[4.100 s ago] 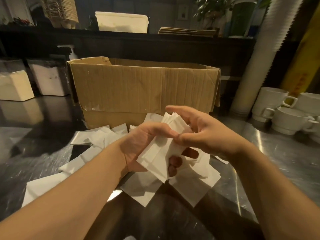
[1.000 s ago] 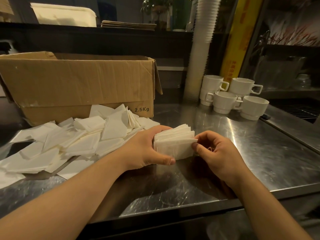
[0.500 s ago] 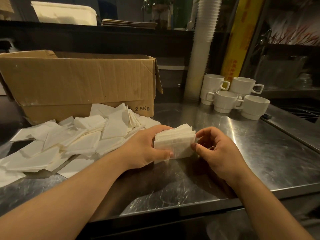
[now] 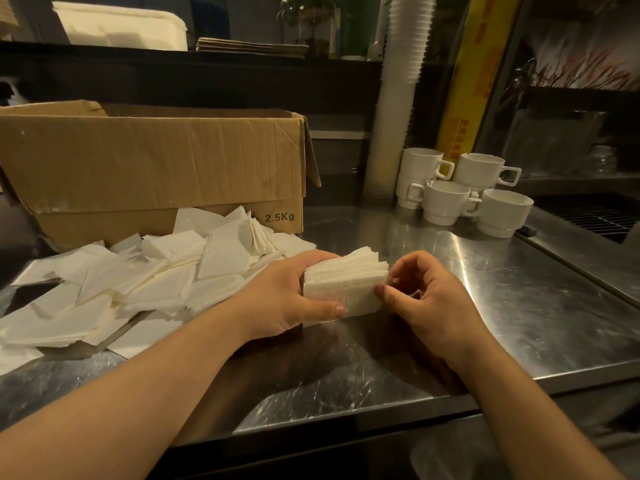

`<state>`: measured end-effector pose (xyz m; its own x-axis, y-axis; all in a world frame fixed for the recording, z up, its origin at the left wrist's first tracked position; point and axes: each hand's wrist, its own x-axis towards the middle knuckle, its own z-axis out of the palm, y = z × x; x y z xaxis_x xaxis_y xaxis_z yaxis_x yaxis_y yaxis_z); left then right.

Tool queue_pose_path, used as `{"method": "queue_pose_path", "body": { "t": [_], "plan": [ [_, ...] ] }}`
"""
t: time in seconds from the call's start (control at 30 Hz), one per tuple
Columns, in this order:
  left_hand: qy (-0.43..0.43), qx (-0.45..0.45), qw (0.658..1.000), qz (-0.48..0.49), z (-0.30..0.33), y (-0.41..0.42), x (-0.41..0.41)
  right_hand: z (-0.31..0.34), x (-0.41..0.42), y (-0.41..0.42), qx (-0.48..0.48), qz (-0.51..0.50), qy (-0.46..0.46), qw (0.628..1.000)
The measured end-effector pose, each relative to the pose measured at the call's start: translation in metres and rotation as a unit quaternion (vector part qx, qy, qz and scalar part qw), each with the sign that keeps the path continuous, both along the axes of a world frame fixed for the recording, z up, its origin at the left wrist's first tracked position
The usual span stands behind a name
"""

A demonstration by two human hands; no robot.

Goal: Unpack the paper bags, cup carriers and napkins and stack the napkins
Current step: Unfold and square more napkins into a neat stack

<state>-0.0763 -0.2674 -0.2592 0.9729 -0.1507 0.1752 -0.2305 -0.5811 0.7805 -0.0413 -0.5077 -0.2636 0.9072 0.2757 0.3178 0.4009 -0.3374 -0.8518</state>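
Nearest: both my forearms enter from the bottom edge, elbows cut off. Desk (image 4: 519, 306) is scratched steel; its front edge runs under my arms, and what lies below it is dark and unreadable.

My left hand (image 4: 287, 299) grasps a stack (image 4: 346, 289) of napkins standing on edge on the desk: thumb across the near face, fingers over the top, fingertips hidden behind the stack. My right hand (image 4: 426, 303) has its fingers curled, thumb tip against the stack's right edge; whether the fingers pinch the napkins or only touch them I cannot tell, since the stack and knuckles cover the contact.

Left of the stack: a loose pile (image 4: 138, 285) of napkins spread on the desk, overlapping, cut off at the left edge.

Behind the pile: an open box (image 4: 156, 168), marked "2.5Kg"; contents hidden by its near wall.

Right, further back: white mugs (image 4: 464, 192), some stacked in pairs. Behind them a tall column of paper cups (image 4: 398, 98), top cut off.

Far shelf: white tub (image 4: 121, 27) and flat brown sheets (image 4: 249, 46), too dim to identify.
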Motion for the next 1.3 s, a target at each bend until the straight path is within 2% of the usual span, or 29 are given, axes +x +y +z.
{"method": "queue_pose_path", "body": {
  "t": [0.9,1.3],
  "plan": [
    [0.007,0.008,1.0,0.013,0.0003,-0.001,-0.0002,-0.0003,0.0012,0.0005,-0.017,0.026,-0.002,1.0],
    [-0.005,0.03,0.999,0.021,0.0021,-0.0029,-0.0002,0.0018,0.0032,0.0014,-0.034,-0.001,-0.012,0.999]
  ]
}}
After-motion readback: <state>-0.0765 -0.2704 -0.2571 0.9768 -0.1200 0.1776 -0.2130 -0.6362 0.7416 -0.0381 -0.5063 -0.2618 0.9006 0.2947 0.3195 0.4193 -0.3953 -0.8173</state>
